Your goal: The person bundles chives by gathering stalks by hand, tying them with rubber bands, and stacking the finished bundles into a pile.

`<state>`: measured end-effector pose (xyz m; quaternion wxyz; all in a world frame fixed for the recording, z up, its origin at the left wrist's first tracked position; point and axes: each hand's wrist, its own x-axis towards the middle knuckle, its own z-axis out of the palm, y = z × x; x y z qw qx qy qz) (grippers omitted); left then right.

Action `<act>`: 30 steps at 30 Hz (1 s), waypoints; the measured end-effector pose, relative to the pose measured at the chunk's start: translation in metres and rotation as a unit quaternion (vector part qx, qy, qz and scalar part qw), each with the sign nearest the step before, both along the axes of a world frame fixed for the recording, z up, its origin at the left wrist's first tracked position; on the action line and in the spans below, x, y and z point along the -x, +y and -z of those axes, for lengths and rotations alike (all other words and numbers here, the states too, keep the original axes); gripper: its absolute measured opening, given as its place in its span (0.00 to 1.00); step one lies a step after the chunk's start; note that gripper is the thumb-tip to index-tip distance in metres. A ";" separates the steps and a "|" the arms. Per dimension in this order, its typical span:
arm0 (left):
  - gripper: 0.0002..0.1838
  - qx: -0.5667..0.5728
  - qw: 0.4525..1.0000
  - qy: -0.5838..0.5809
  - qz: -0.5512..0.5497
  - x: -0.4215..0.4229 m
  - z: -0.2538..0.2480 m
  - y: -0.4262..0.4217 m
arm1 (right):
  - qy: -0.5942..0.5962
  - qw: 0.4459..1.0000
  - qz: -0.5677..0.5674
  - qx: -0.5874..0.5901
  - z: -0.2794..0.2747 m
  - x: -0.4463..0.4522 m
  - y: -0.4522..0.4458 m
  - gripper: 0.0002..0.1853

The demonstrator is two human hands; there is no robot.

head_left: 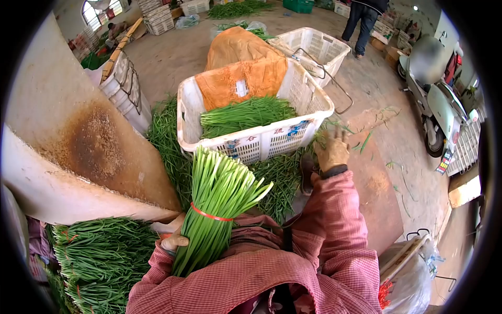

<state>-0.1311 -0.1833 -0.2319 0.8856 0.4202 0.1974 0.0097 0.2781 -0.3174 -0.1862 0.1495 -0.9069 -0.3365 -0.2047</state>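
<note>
"Where's the work?"
"I find the white crate (265, 145) first; the banded green bundle (206, 183) is on its near side, pale ends toward it."
"Hands?"
"My left hand (174, 241) grips the bundle's leafy part; my right hand (333, 152), fingers spread, seems empty beside the crate's right corner."
"Holding it well?"
"I'd grip firmly but gently, crate-side ends level, without dislodging the red band (210, 215)."
</note>
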 end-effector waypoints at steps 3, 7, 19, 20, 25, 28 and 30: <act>0.47 -0.017 1.000 -0.006 -0.010 -0.009 -0.004 0.001 | 0.047 0.963 -0.233 -0.124 -0.019 0.038 -0.009 0.26; 0.49 -0.002 1.000 -0.010 0.018 -0.016 -0.010 -0.002 | 0.193 0.850 -0.489 -0.015 -0.015 0.092 0.003 0.15; 0.48 -0.020 1.000 -0.021 -0.003 -0.011 -0.015 -0.005 | 0.050 0.998 -0.017 -0.016 -0.006 -0.019 -0.013 0.17; 0.48 -0.023 0.999 -0.023 -0.012 -0.008 -0.016 -0.005 | 0.072 0.993 0.072 0.063 -0.006 -0.028 -0.019 0.20; 0.44 -0.073 0.997 -0.001 0.018 -0.019 -0.028 -0.005 | 0.072 0.902 -0.384 -0.181 -0.052 0.072 -0.002 0.21; 0.46 -0.096 0.994 0.004 0.048 -0.022 -0.030 -0.006 | 0.097 0.901 -0.412 -0.092 -0.047 0.106 0.014 0.12; 0.46 -0.118 0.992 0.005 0.043 -0.023 -0.034 -0.005 | 0.043 0.902 -0.428 -0.044 -0.042 0.103 0.018 0.09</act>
